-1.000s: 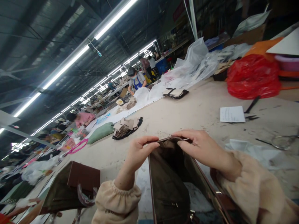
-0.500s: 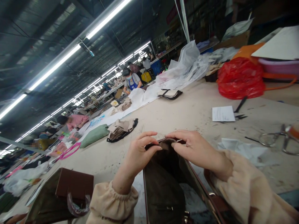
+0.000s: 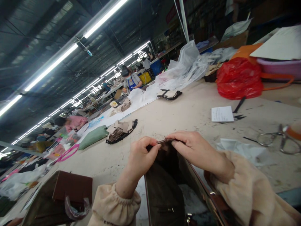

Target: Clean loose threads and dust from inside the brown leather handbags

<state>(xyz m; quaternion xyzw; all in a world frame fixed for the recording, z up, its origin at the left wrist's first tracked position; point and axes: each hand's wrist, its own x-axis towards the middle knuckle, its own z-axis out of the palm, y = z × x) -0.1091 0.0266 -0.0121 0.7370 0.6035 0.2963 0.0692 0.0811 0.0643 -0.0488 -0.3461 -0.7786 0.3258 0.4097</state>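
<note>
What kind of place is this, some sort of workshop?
Most likely a bag-making factory floor. Both hands, left hand and right hand, pinch the top edge of an open brown bag; stacks of cut pieces lie on the long worktable, and a seated worker works beyond.

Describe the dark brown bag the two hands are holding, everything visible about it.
The dark brown bag stands open on the pale worktable, mouth toward the camera, showing a dark fabric lining. Its smooth, leather-like rim runs reddish-brown down the right side, with small gold-coloured metal fittings near the bottom. The left hand and right hand pinch its far top edge together. Its base is cut off by the frame.
</note>
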